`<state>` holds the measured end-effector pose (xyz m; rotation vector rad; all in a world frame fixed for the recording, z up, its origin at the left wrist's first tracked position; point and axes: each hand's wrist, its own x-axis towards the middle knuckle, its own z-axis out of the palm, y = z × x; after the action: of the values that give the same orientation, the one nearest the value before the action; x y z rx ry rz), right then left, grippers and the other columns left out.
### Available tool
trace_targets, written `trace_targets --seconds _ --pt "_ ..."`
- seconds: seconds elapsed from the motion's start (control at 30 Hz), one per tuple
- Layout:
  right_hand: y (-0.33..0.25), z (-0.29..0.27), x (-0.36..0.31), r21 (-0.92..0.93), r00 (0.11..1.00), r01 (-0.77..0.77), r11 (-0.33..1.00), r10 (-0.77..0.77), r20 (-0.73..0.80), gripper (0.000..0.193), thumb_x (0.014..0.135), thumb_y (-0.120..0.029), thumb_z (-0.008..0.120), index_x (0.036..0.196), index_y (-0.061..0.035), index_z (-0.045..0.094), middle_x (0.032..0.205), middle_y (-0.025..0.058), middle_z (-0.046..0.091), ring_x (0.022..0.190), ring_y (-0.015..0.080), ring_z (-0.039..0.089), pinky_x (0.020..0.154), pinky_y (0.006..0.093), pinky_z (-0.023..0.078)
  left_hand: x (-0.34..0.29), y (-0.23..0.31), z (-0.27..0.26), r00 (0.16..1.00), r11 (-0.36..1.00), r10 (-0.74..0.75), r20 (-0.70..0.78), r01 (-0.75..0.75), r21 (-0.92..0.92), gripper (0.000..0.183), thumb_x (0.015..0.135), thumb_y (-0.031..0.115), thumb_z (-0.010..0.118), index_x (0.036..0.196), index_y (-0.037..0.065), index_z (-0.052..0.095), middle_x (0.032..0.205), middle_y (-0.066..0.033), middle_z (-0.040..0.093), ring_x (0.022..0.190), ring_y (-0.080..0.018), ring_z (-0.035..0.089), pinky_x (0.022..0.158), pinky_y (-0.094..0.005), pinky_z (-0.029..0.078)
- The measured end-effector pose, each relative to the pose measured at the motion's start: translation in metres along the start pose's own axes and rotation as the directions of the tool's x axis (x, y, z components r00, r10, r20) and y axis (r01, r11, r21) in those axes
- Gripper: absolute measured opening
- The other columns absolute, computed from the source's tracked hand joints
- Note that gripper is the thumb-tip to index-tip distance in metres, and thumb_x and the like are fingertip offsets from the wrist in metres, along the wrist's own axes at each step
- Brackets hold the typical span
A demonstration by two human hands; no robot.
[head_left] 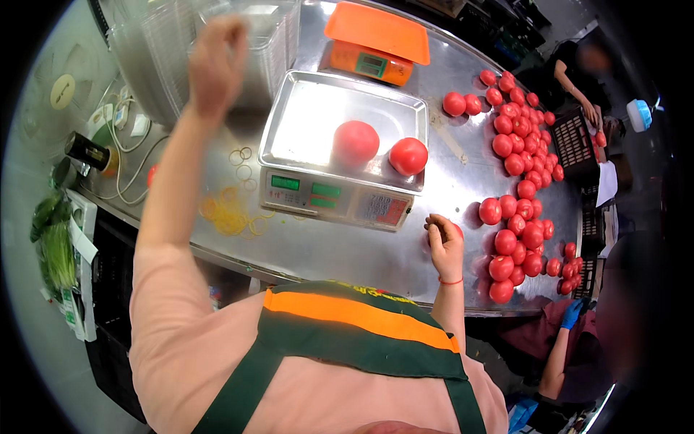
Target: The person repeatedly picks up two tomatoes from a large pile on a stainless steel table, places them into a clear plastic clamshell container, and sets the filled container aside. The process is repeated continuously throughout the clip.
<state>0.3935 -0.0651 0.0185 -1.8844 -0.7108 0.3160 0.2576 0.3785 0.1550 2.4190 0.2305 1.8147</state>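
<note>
Hovering by the stacked clear tubs (271, 61), the left hand (218, 65) tops an arm raised out over the bench (325, 253), its fingers curled but so blurred that I cannot tell if it grips anything. The right hand (444, 242) hangs low, just beyond the scale's (307, 116) near right corner, fingers bent; a red patch (459, 231) shows beside it, mostly hidden, so I cannot tell whether it is held. Two tomatoes (408, 156) sit on the scale's pan, the left one smeared. The apron (361, 322) hides part of the right forearm; the dark rim cuts off two people.
</note>
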Motion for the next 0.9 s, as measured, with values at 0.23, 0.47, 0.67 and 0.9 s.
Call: trace_targets --seconds 0.23,0.47,0.67,0.9 --pt "-0.033 0.015 0.065 -0.097 0.973 0.204 0.974 -0.212 -0.087 0.023 0.087 -0.006 0.056 0.109 0.001 0.058 0.102 0.0118 0.062 0.092 0.0202 0.061 0.077 0.0298 0.05 -0.2 0.194 -0.048 0.417 0.883 0.458 0.785 -0.113 -0.456 0.022 0.076 0.013 0.058 0.097 0.013 0.063 0.075 -0.0001 0.056 0.069 -0.0154 0.059 0.055 -0.0288 0.05" --pt "-0.048 0.038 0.139 -0.469 0.923 0.376 0.799 -0.366 0.116 0.051 0.073 -0.026 0.067 0.117 -0.005 0.055 0.113 0.0151 0.056 0.106 0.0312 0.054 0.088 0.0391 0.045 -0.114 0.186 0.006 0.778 0.838 0.133 0.614 0.243 -0.489 0.026 0.074 0.005 0.067 0.101 0.007 0.064 0.098 -0.0103 0.064 0.09 -0.0299 0.062 0.079 -0.0352 0.051" --pt "-0.063 0.053 0.155 -0.482 0.978 0.193 0.855 -0.128 0.164 0.064 0.064 -0.032 0.071 0.12 -0.0063 0.053 0.11 0.0176 0.058 0.101 0.0324 0.057 0.086 0.04 0.046 -0.087 0.142 0.093 0.591 0.954 -0.281 0.757 0.261 0.15 0.058 0.066 0.023 0.072 0.119 0.004 0.055 0.121 -0.0172 0.051 0.112 -0.034 0.05 0.093 -0.0401 0.044" --pt "-0.058 0.013 0.1 0.943 0.964 -0.266 0.199 0.059 0.26 0.044 0.088 -0.03 0.053 0.121 -0.0006 0.048 0.107 0.0138 0.058 0.095 0.0265 0.059 0.075 0.0368 0.049 -0.087 0.082 0.082 0.217 -0.17 -0.361 0.907 0.941 -0.293 0.063 0.077 0.034 0.067 0.126 0.002 0.046 0.114 -0.0165 0.056 0.106 -0.0304 0.057 0.087 -0.0422 0.049"
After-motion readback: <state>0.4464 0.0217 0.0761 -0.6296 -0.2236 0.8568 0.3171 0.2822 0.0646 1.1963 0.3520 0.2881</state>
